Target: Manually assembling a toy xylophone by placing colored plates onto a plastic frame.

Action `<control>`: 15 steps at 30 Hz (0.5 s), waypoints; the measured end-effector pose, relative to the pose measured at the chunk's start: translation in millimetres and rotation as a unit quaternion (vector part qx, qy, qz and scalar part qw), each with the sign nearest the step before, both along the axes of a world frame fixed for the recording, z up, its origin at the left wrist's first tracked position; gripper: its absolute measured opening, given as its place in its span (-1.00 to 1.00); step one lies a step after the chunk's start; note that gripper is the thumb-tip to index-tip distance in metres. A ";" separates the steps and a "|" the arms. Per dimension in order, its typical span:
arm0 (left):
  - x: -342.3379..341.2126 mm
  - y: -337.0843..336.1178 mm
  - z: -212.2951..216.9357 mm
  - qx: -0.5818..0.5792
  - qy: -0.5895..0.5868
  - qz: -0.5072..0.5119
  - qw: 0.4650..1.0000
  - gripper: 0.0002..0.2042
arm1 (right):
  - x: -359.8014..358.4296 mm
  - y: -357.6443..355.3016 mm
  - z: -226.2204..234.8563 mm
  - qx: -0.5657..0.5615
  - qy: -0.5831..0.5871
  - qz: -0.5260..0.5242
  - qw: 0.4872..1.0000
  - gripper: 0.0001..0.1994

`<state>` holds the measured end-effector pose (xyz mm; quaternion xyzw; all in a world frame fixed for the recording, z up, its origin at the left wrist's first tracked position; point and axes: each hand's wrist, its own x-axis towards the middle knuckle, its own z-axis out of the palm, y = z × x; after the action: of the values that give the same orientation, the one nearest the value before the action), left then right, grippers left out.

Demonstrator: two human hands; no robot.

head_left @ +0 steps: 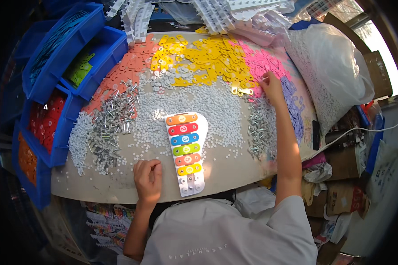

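Observation:
A toy xylophone (186, 145) with a white base lies before me on the table. Orange, red, blue, green, coral and yellow bars cross its upper part, while its narrow near end has no bar. Just left of that end, my left hand (147, 177) rests at the table's near side with its fingers curled; whatever they hold, if anything, is hidden. My right hand (272, 87) reaches far right to the edge of the pink bars (263, 62), thumb and fingertips pinched together. What lies between those fingertips is too small to make out.
Yellow bars (216, 55), coral bars (130, 62) and purple bars (292, 104) ring small white caps (188, 99). Metal pins (119, 108) lie in piles left and right. Blue bins (59, 152) stand left; a large clear bag (329, 66) bulges at right. White frames (212, 15) are stacked behind.

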<state>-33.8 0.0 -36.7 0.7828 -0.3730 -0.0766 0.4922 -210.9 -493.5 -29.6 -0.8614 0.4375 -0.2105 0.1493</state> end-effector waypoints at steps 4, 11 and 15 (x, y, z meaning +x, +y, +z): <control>-0.1 0.2 1.3 -0.004 0.001 -0.001 1.000 -0.94 | -17.2 1.1 5.4 0.036 -0.020 0.011 0.999 -0.79; -6.6 2.2 10.5 -0.008 0.005 0.001 1.000 -0.93 | -6.5 95.9 50.2 0.199 -0.136 -0.009 0.971 -0.89; -13.1 0.5 15.2 -0.017 0.033 -0.016 0.999 -0.92 | 4.2 193.9 96.7 0.397 -0.133 0.061 0.906 -0.92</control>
<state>-47.0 0.5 -21.6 0.7649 -0.3706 -0.1041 0.5165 -206.6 -299.6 67.1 -0.7200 0.4071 -0.1229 0.5484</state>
